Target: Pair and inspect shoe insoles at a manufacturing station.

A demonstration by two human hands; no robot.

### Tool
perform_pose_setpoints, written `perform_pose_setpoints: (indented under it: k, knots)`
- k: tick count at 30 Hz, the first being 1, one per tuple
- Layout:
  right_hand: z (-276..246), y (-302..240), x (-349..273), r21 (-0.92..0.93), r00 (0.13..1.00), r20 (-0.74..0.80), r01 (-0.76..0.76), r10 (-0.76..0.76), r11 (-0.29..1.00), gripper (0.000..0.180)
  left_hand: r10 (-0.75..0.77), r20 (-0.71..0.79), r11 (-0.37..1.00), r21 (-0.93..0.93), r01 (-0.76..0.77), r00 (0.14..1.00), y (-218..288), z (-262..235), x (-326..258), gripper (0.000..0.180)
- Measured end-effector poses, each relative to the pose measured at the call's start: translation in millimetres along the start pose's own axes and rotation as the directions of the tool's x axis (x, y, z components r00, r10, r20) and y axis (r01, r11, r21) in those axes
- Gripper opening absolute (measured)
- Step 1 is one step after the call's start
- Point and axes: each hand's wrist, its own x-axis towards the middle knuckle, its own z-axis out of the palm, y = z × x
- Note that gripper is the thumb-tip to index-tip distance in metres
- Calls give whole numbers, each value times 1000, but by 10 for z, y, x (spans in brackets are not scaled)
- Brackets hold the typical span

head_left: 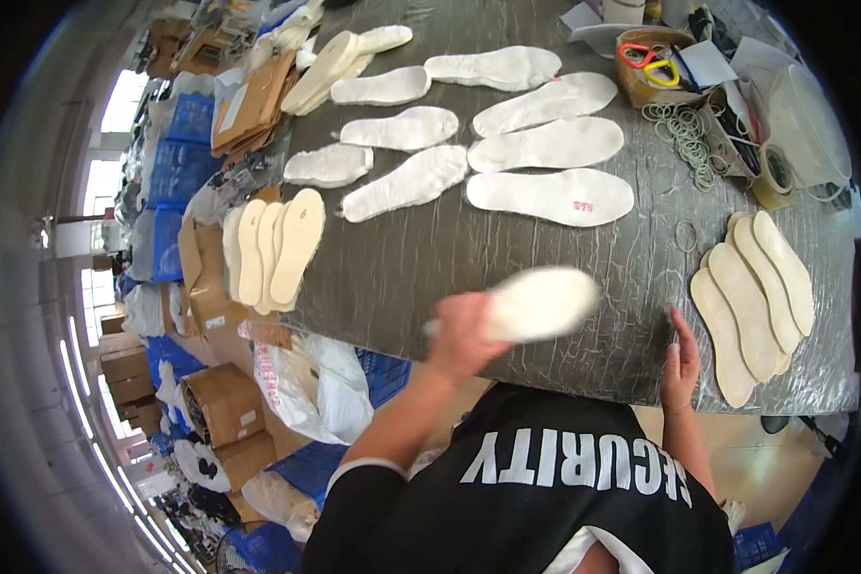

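Observation:
My left hand point(464, 335) is closed around one end of a cream fleecy insole point(545, 304), holding it above the front part of the table. The insole is slightly blurred by motion. Resting at the table's front edge, my right hand point(681, 364) has its fingers stretched out and nothing in it. Just to its right lies a fanned pile of cream insoles point(744, 306). Farther back, several white fleecy insoles are laid out in rows, among them one with a red mark point(550, 197) and a crinkled one point(407, 184).
Beige insoles point(282, 251) lie fanned at the table's left edge. A loose rubber band point(687, 236) lies near the right pile. At the back right are a heap of rubber bands point(689, 143), scissors point(660, 72), a tape roll point(775, 174) and a clear tub point(805, 124).

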Motion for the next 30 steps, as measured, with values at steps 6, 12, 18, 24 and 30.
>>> perform_pose_setpoints:
  k: [6, 12, 18, 24, 30]
  knots:
    - [414, -166, 99, -179, 997, 42, 67, -61, 982, 31, -228, -303, 640, 670, 377, 925, -1502, -1876, -301, 86]
    - [981, -195, 621, -282, 991, -124, -88, 55, 955, 36, 12, -177, 835, 543, 88, 984, -1597, -1287, 479, 45]
    - [1246, 54, 1871, -61, 864, -392, -368, 317, 928, 41, 129, -19, 977, 173, -124, 991, -806, 69, 1284, 36]
    - [942, -106, 1292, 1, 865, -327, -402, 380, 916, 18, 86, 267, 992, 72, -109, 960, -722, 193, 1141, 27]
    - [661, -81, 10, -175, 929, -302, -273, 213, 946, 17, -173, 458, 906, -273, 323, 872, -487, 97, 503, 8]
